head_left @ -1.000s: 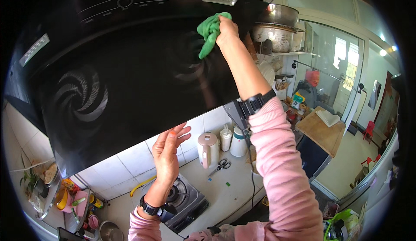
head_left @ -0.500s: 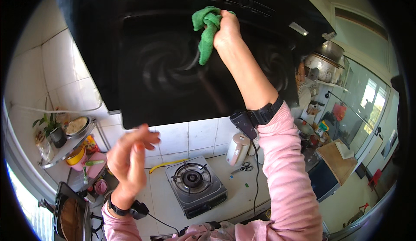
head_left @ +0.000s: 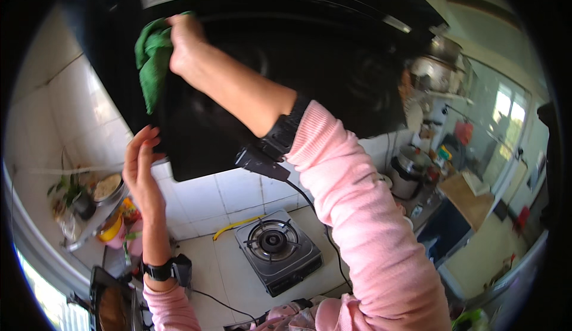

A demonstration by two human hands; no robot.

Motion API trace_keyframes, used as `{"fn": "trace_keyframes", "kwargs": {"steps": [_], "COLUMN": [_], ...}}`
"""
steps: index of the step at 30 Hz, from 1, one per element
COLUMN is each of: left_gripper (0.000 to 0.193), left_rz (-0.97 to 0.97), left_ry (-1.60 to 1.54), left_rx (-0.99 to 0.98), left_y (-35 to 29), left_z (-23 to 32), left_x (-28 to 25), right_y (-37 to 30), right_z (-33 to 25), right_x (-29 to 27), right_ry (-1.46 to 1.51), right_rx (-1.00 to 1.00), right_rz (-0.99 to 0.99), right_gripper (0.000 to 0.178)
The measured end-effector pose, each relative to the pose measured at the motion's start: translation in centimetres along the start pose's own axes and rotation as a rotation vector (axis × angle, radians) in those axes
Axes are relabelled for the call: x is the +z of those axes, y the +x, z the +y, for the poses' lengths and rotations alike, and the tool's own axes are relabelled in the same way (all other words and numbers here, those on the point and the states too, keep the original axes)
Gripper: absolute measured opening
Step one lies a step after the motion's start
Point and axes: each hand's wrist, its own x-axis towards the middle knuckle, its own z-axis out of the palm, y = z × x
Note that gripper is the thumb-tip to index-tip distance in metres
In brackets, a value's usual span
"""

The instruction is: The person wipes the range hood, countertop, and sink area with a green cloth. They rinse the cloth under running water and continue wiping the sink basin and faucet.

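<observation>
A green cloth (head_left: 154, 63) is gripped in my right hand (head_left: 188, 40), pressed to the upper left of the glossy black range hood (head_left: 310, 75). The cloth's loose end hangs down past my fingers. My left hand (head_left: 143, 165) is raised beside the hood's lower left corner, fingers stretched and holding nothing; I cannot tell whether its fingertips touch the hood. Both wrists wear black bands with small boxes and cables.
Below the hood, a single-burner gas stove (head_left: 274, 247) stands on the white counter, a yellow hose (head_left: 235, 227) behind it. A corner shelf with a potted plant (head_left: 76, 197) is at left. Pots (head_left: 432, 72) sit on a right shelf, above a cooker (head_left: 407, 173).
My right hand has swept the green cloth leftward across the hood, from its middle to its upper left. My left hand has risen and shifted left, its fingers now straighter.
</observation>
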Motion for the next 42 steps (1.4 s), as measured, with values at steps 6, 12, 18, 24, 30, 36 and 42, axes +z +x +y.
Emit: {"fn": "trace_keyframes", "kwargs": {"steps": [6,12,18,24,30,36,42], "left_gripper": [0.029,0.034,0.035,0.028,0.033,0.040,0.049], "left_rz": [0.055,0.006,-0.016,-0.183,0.108,0.149,0.151], "left_ry": [0.062,0.008,0.088,0.636,-0.233,-0.094,-0.167], "left_rx": [-0.004,-0.038,-0.090,0.460,-0.144,-0.155,-0.247], "left_y": [0.3,0.7,-0.1,-1.2,-1.2,-1.2,-1.0], "left_z": [-1.6,-2.1,-0.3,-0.6,-1.8,-0.9,-0.4], "left_x": [1.2,1.2,2.4,2.6,2.4,2.7,2.3], "right_y": [-1.8,-2.5,-3.4,-7.3,-7.5,-6.1,-6.3], "right_z": [-9.6,-22.7,-34.2,-34.6,-29.0,-21.9,-14.9], "right_x": [-7.6,-19.6,-29.4,-32.8,-30.4,-23.0,-16.2], "right_ry": [-0.049,-0.180,-0.243,-1.241,-1.843,-2.001,-2.010], "right_rx": [-0.049,-0.263,-0.392,-0.721,-0.978,-1.036,-0.991], "right_rz": [-0.023,0.121,0.325,0.357,0.128,-0.121,-0.102], "right_gripper": [0.013,0.016,0.015,0.048,0.051,0.044,0.053]}}
